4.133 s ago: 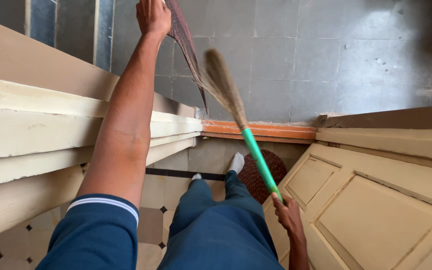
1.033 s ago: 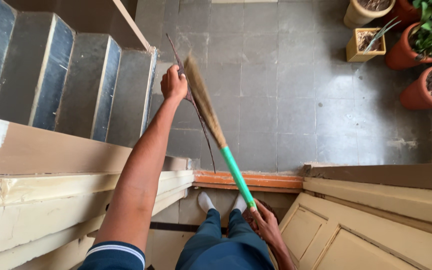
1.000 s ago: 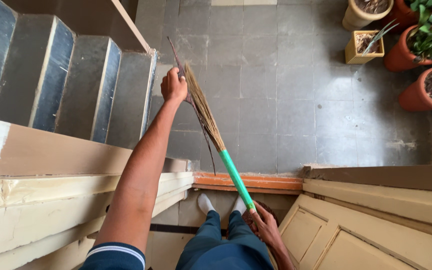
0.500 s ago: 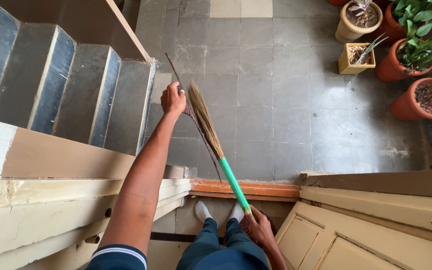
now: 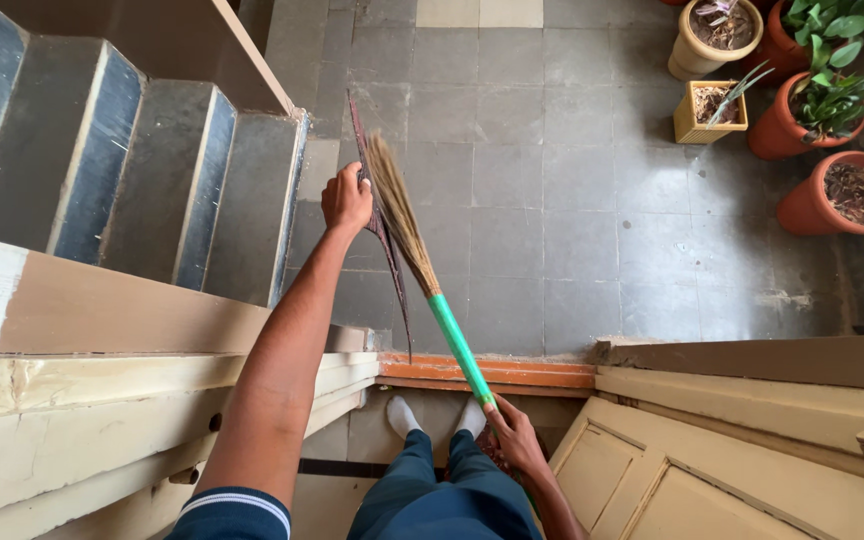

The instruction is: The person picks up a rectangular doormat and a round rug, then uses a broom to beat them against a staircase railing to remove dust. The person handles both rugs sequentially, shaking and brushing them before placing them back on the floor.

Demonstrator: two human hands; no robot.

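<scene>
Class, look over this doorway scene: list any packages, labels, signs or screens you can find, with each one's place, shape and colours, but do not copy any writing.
None: no package, label, sign or screen shows in this view.
The left hand holds up a thin dark mat and the right hand grips a green-handled broom; neither bears a label.
The plant pots at top right are plain.

The broom's smooth, glossy green plastic handle [image 5: 457, 345] ends in dry, straw-like tan grass bristles [image 5: 398, 212]. Beside them hangs a coarse, matt reddish-brown woven mat [image 5: 384, 232]. Grey stone floor tiles [image 5: 572, 200] look dull and rough; cream-painted wooden door panels [image 5: 712, 470] look satiny.
</scene>
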